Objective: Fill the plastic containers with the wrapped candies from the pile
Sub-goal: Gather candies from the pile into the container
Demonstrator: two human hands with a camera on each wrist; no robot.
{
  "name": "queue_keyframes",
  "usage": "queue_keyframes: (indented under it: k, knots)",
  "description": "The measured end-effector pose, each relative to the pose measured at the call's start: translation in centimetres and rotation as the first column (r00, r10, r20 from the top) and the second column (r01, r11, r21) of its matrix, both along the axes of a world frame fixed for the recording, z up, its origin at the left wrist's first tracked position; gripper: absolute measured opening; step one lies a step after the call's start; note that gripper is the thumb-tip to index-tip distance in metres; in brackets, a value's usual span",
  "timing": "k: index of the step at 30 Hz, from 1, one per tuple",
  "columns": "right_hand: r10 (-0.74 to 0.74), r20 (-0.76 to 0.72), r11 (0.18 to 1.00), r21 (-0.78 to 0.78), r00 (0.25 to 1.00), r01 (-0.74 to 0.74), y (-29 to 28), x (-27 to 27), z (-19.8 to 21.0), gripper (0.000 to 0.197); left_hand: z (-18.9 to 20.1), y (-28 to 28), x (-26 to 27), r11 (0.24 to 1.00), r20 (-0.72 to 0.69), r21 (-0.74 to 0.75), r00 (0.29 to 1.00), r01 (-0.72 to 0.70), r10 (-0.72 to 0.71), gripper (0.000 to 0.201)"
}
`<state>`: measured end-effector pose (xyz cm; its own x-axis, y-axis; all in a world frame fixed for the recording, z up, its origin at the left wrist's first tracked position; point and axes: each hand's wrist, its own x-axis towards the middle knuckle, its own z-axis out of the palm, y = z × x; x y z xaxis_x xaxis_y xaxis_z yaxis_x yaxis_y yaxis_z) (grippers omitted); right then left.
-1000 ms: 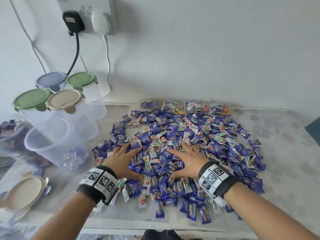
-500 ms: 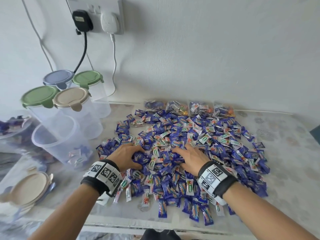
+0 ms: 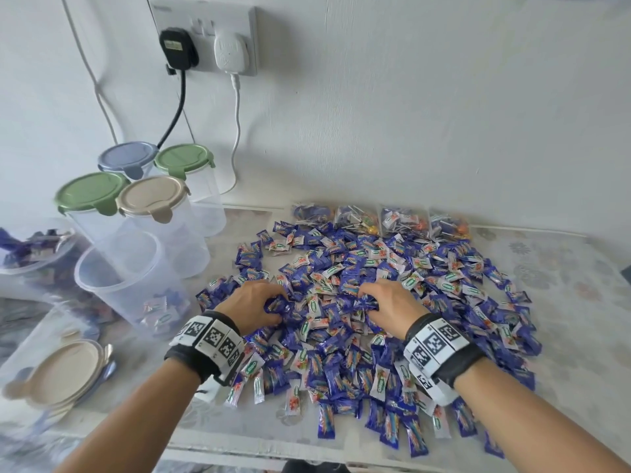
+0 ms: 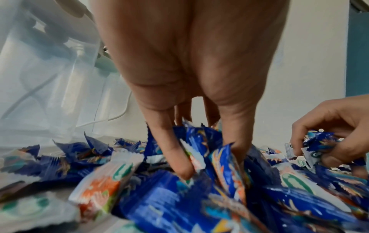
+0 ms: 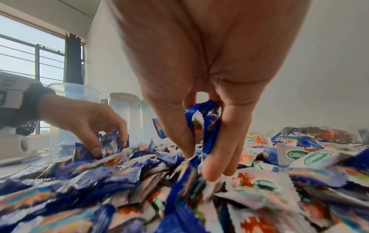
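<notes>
The fingers (image 5: pixel 225 157) of the right hand (image 3: pixel 392 307) are curled down into the pile of wrapped candies (image 3: pixel 426 302), pinching several blue wrappers against the thumb, as the right wrist view shows from close up. The fingers (image 4: pixel 177 159) of the left hand (image 3: pixel 251 308) are likewise bent and dug into the wrappers, clutching a small bunch at the pile's left side. The two hands sit near each other in the middle of the pile, knuckles up, each wrist wearing a black band with black-and-white square markers. The candies, mostly blue with some white wrappers, are spread wide over the counter (image 3: pixel 580 302), which carries a pale patterned cover. Along the wall behind the pile lie four clear bags (image 3: pixel 382 220) of other sweets. Just left of the pile stands an open plastic container (image 3: pixel 112 278) with a few candies at its bottom. Behind it stand four lidded containers (image 3: pixel 153 199), their lids green, beige, blue and green. Further left, partly cut off, another open container (image 3: pixel 30 247) holds blue candies. Loose beige lids (image 3: pixel 65 373) lie stacked at the counter's near left corner. On the wall above, a black plug (image 3: pixel 177 49) and a white plug (image 3: pixel 230 51) sit in a socket.
</notes>
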<state>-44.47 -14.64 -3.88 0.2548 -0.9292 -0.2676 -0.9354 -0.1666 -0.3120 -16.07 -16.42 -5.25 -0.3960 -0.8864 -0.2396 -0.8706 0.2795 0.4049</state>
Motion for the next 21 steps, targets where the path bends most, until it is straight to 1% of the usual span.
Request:
queue_keyframes:
  k: [3,6,11,17,21]
  knots:
    - [-0.003,0.013,1.000,-0.027,1.000,0.003,-0.4,-0.1,0.7,0.038,0.2,-0.1,0.3,0.999,-0.049,-0.034,0.999,-0.014,0.013,0.031]
    - [0.001,0.047,0.999,-0.046,0.999,0.001,-0.9,0.0,1.7,0.037,0.7,-0.3,0.8,0.994,-0.102,-0.104,0.995,-0.029,0.019,0.031]
    - [0.059,0.116,0.993,-0.106,0.992,-0.047,-1.7,1.3,4.0,0.032,2.7,-0.9,1.7,0.980,-0.191,-0.195,0.982,-0.043,0.005,0.028]
    - [0.188,0.158,0.972,-0.169,0.969,-0.161,-3.1,4.9,7.1,0.031,6.8,-0.3,3.1,0.941,-0.263,-0.325,0.965,-0.096,0.008,0.031]
    - [0.318,0.203,0.933,-0.243,0.926,-0.266,-4.2,8.5,9.5,0.022,10.4,0.7,5.0,0.907,-0.303,-0.392,0.952,-0.150,0.027,0.030]
